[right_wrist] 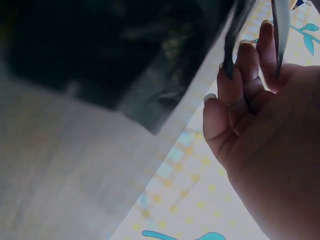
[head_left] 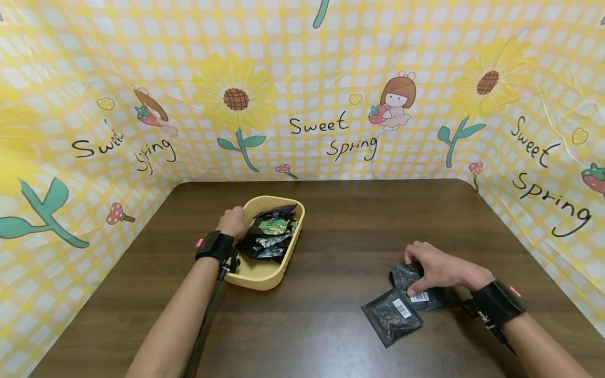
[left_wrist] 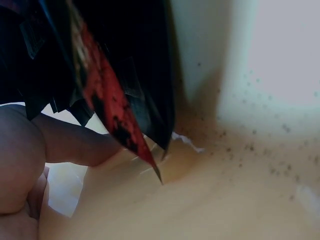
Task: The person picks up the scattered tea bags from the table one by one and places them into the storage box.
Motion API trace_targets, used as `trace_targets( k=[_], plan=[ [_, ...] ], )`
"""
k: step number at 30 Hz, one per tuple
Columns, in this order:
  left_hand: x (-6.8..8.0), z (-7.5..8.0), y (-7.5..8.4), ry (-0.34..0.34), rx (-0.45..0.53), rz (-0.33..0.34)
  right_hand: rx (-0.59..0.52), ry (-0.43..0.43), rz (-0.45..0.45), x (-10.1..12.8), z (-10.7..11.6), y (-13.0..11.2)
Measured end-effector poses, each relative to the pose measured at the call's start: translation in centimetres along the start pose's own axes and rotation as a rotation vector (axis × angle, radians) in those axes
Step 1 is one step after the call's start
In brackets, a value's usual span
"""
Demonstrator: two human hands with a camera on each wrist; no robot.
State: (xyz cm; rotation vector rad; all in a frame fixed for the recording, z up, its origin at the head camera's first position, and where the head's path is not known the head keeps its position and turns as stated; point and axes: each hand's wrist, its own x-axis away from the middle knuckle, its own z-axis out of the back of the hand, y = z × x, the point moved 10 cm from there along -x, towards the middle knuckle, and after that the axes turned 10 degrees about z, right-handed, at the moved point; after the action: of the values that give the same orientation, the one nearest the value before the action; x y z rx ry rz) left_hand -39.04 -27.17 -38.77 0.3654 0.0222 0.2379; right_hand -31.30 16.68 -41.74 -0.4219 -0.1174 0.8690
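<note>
Left hand (head_left: 232, 222) reaches into the yellow tray (head_left: 264, 275), fingers curled around the dark packets (head_left: 269, 236) heaped inside, while the right hand (head_left: 439, 269) pinches one sachet (head_left: 412, 276) flat on the table (head_left: 331, 220), another sachet (head_left: 392, 316) lying just beside it.

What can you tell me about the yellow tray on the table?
The yellow tray is a shallow, rounded-corner rectangular bin, plastic by its look, resting flat on the dark wooden table left of centre. It holds a loose heap of dark foil packets, one with a green label. The left hand rests at its left rim, fingers reaching into the packets.
</note>
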Motion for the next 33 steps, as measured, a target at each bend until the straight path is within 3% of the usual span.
trace_targets(
  k=[8,19,24,33],
  plan=[
    [-0.1,-0.1,-0.1,0.004,-0.016,0.015,-0.252,-0.109,-0.076,0.0,-0.2,0.4],
    [0.0,0.0,0.0,-0.003,-0.01,0.003,-0.359,-0.122,0.031,-1.1,1.2,-0.6],
    [0.1,0.2,-0.3,-0.004,-0.012,0.023,-0.336,-0.113,0.062,-3.7,2.6,-1.7],
    [0.1,0.0,0.0,-0.008,-0.009,0.011,-0.373,-0.027,0.095,-10.9,4.1,-4.3]
  ],
)
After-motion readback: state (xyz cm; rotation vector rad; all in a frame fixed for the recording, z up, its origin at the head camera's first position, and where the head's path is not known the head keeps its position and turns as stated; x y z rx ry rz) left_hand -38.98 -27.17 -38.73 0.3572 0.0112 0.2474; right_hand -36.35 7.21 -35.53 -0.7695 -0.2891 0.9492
